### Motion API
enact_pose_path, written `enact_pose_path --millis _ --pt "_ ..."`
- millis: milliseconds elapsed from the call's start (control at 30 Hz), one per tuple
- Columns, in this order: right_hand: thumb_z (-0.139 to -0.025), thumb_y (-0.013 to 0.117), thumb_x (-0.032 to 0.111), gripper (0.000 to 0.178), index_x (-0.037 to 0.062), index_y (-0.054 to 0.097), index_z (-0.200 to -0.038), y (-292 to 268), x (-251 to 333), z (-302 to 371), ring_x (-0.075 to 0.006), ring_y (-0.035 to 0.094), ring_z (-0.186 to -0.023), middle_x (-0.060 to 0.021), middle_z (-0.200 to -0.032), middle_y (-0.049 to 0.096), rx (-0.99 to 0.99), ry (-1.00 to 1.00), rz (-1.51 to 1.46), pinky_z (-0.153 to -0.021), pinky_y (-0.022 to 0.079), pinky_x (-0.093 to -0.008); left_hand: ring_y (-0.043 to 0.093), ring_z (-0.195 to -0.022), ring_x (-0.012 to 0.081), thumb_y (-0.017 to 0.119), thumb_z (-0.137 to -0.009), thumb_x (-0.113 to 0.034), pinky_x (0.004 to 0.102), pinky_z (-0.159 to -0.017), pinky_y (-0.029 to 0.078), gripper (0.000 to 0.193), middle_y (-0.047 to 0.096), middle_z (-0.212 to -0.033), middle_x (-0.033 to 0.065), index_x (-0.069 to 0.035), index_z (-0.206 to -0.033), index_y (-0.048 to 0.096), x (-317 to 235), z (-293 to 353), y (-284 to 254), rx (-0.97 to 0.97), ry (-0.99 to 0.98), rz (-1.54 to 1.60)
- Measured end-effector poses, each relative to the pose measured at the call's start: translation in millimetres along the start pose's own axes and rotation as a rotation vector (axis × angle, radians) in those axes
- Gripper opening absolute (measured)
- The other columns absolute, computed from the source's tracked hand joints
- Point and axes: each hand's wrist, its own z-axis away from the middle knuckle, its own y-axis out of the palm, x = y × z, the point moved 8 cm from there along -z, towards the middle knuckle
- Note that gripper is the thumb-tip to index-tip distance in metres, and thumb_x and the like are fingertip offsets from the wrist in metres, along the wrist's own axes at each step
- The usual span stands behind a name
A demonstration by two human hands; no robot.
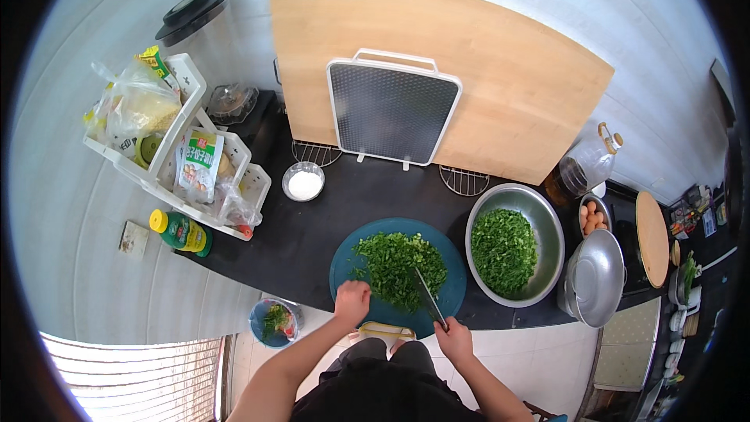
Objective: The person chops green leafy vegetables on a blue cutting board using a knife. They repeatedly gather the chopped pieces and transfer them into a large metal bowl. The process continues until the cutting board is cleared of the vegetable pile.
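A round blue-green cutting board (341, 254) lies at the counter's front edge, with a heap of chopped leafy greens (394, 266) on it. My right hand (454, 341) is closed round the handle of a kitchen knife (426, 295). The blade points away from me and rests among the greens on the right of the heap. At the board's left edge, beside the heap, is my left hand (353, 302) with its fingers curled in. Whatever those fingers may hold is hidden. To the right stands a steel bowl (552, 262) with more chopped greens inside.
A small bowl of white powder (304, 184) sits behind the board. Left are a white tiered rack (168, 160) and a green bottle (182, 233). A metal colander (595, 277), eggs (594, 217) and an oil jug (582, 168) stand right. Below left is a bin (256, 320).
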Motion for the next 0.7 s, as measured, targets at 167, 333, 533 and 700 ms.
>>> enact_pose_path --millis 167,333,533,700 --pt "-0.086 0.057 0.031 0.029 0.0033 0.055 -0.078 33.0 24.7 0.6 -0.0401 0.061 -0.064 -0.0203 -0.066 0.062 0.151 -0.161 0.077 -0.06 0.049 -0.0496 0.057 -0.077 0.0318 0.066 -0.071 -0.006 0.0422 -0.071 0.046 0.005 0.061 -0.074 0.0102 -0.006 -0.074 0.062 21.3 36.4 18.6 -0.013 -0.202 0.031" --pt "-0.088 0.053 0.034 0.032 0.0034 0.056 -0.079 58.7 35.3 3.3 -0.04 0.062 -0.067 -0.0198 -0.068 0.063 0.255 -0.227 0.17 -0.063 0.048 -0.049 0.057 -0.078 0.0327 0.066 -0.071 -0.006 0.042 -0.072 0.047 0.004 0.062 -0.075 0.0116 -0.005 -0.075 0.064 31.8 43.1 24.8 -0.034 -0.27 0.023" --pt "-0.089 0.05 0.029 0.029 0.0008 0.054 -0.083 76.8 38.5 2.8 -0.0399 0.063 -0.068 -0.0219 -0.069 0.063 0.302 -0.251 0.288 -0.062 0.05 -0.0496 0.057 -0.08 0.0333 0.062 -0.072 -0.008 0.0427 -0.072 0.047 0.004 0.061 -0.076 0.0126 -0.005 -0.072 0.064 32.3 42.3 25.8 -0.035 -0.308 -0.01" --pt "-0.089 0.05 0.026 0.028 -0.0016 0.053 -0.085 105.8 55.0 -6.1 -0.0397 0.064 -0.068 -0.0222 -0.071 0.063 0.318 -0.271 0.3 -0.063 0.051 -0.0493 0.056 -0.08 0.0317 0.059 -0.07 -0.008 0.0419 -0.073 0.046 0.005 0.06 -0.075 0.0111 -0.006 -0.067 0.061 22.1 37.8 19.0 0.015 -0.275 -0.109"
